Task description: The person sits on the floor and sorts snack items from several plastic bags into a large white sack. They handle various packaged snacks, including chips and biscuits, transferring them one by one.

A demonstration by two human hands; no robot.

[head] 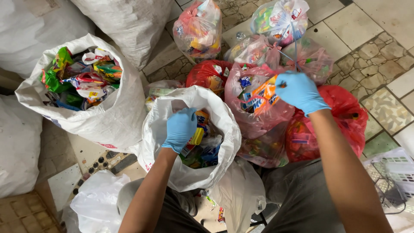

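Head cam, tiled floor, white sacks

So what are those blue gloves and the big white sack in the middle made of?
The gloves look like thin nitrile or latex: matte blue, skin-tight, wrinkled at the knuckles. The white sack seems to be woven plastic, stiff enough that its rolled rim holds its mouth open.

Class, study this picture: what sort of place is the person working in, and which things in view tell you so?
Probably a sorting spot for used plastic wrappers, set on a tiled floor. Signs: white sacks stuffed with colourful wrappers, tied clear and red bags of the same, and gloved hands, the left hand inside a sack.
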